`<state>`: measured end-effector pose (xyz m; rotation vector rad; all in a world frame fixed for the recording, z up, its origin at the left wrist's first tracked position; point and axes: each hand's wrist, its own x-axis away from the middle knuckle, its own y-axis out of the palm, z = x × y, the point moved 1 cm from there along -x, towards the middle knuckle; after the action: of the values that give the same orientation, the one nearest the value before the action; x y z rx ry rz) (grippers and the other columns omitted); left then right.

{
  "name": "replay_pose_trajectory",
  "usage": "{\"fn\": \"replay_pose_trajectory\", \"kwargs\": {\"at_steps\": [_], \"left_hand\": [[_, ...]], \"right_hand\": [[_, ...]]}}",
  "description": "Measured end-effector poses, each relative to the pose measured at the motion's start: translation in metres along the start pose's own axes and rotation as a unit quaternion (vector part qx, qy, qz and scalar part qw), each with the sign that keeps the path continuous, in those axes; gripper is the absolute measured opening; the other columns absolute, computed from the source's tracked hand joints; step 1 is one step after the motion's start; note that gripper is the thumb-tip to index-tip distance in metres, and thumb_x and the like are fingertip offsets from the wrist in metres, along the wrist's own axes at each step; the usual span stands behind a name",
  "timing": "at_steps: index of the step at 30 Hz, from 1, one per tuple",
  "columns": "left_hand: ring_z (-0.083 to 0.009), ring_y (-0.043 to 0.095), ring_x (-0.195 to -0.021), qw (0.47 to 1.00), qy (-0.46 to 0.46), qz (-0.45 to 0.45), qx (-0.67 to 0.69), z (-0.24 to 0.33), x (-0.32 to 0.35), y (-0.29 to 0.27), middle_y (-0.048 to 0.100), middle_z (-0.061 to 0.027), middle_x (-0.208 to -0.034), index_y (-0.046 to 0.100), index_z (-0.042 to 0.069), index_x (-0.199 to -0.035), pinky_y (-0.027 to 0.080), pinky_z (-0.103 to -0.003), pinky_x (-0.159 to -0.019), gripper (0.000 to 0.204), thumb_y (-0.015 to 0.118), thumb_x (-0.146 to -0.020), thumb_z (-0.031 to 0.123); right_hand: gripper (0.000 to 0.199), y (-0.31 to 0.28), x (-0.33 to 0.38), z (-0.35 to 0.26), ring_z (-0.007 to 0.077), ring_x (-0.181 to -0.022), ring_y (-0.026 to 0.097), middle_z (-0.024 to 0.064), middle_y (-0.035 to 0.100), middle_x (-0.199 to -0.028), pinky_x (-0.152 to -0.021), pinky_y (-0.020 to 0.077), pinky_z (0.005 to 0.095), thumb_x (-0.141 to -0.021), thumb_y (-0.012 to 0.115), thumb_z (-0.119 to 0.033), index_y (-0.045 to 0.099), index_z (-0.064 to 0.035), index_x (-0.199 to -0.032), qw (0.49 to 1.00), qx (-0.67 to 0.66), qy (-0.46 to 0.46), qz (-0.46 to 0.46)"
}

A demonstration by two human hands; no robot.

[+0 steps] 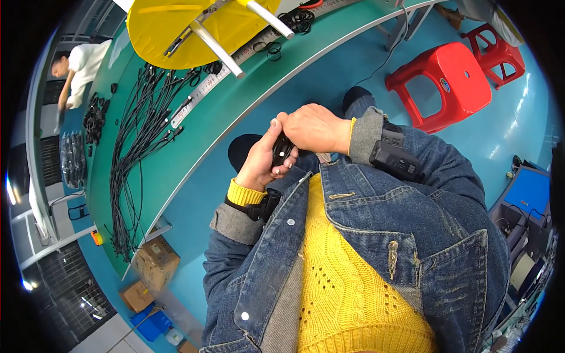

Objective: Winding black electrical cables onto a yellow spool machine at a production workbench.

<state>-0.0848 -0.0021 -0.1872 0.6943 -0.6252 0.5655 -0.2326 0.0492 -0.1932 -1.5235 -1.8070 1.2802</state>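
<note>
Holding one black cable coil (pixel 282 152) in the left hand (pixel 258 162), fingers wrapped round it, just in front of the green tabletop (pixel 188 144), off its edge. Right hand (pixel 315 129) curled closed against the left fingertips; can't tell if it pinches cable too.

On the tabletop: one long bundle of loose black cables (pixel 122 167), strands overlap too much to count; one ruler (pixel 203 94); several small cable coils (pixel 273 52) beside it. In the way: one yellow disc (pixel 170 26) over the tabletop's far side, two metal legs (pixel 216 48) blocking part of the ruler.

Around the tabletop: two red stools (pixel 450 85) right of it, two cardboard boxes (pixel 156 263) by its left end, one person in white (pixel 88 67) beyond it.
</note>
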Motion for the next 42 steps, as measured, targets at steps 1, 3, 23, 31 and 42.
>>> {"fn": "replay_pose_trajectory", "kwargs": {"at_steps": [1, 3, 23, 31, 42], "left_hand": [[-0.0084, 0.039, -0.032, 1.0, -0.002, -0.001, 0.001, -0.002, -0.003, -0.001, 0.051, -0.0068, -0.057, 0.052, 0.001, -0.074, 0.025, -0.018, -0.026, 0.061, 0.038, -0.087, 0.059], [-0.0074, 0.037, -0.031, 0.998, -0.018, -0.008, -0.052, -0.002, -0.008, -0.008, 0.052, -0.0068, -0.057, 0.052, 0.002, -0.078, 0.026, -0.017, -0.027, 0.061, 0.037, -0.086, 0.061], [-0.0106, 0.052, -0.057, 0.987, 0.007, -0.055, -0.152, -0.014, 0.012, -0.015, 0.054, -0.0021, -0.064, 0.058, 0.006, -0.082, 0.037, -0.022, -0.042, 0.019, 0.062, -0.078, 0.024], [-0.0155, 0.055, -0.053, 0.883, 0.302, 0.091, -0.349, -0.05, -0.011, -0.028, 0.06, -0.0059, -0.062, 0.06, 0.003, -0.072, 0.044, -0.031, -0.049, 0.016, 0.065, -0.072, 0.018], [-0.012, 0.051, -0.052, 0.937, 0.157, 0.097, -0.298, -0.058, -0.019, -0.034, 0.057, -0.0024, -0.067, 0.058, 0.003, -0.086, 0.044, -0.027, -0.051, 0.018, 0.061, -0.078, 0.019]], "right_hand": [[0.015, 0.004, 0.004, -0.002, 0.0365, -0.061, 0.059, 0.0194, 0.059, -0.064, -0.054, 0.0468, 0.0433, -0.077, 0.05, -0.012, 0.049, 0.0028, -0.08, 0.997, -0.059, 0.055, 0.018], [0.017, 0.013, 0.005, -0.004, 0.0367, -0.067, 0.061, 0.0206, 0.061, -0.069, -0.058, 0.0477, 0.0439, -0.079, 0.049, -0.014, 0.052, 0.0033, -0.078, 0.971, -0.174, 0.156, 0.056], [0.024, 0.032, 0.0, -0.006, 0.04, -0.066, 0.059, 0.0209, 0.058, -0.065, -0.059, 0.0456, 0.047, -0.077, 0.054, -0.017, 0.046, 0.0029, -0.087, 0.995, -0.084, 0.057, -0.012], [0.025, 0.016, -0.004, -0.004, 0.0427, -0.068, 0.056, 0.0253, 0.057, -0.068, -0.06, 0.0437, 0.0489, -0.078, 0.054, -0.02, 0.046, 0.0026, -0.083, 0.942, -0.333, -0.001, -0.054], [0.038, 0.058, -0.015, -0.005, 0.0337, -0.06, 0.059, 0.0174, 0.059, -0.063, -0.058, 0.0456, 0.0417, -0.088, 0.049, -0.035, 0.052, 0.0034, -0.087, 0.966, -0.205, 0.146, -0.064]]}}
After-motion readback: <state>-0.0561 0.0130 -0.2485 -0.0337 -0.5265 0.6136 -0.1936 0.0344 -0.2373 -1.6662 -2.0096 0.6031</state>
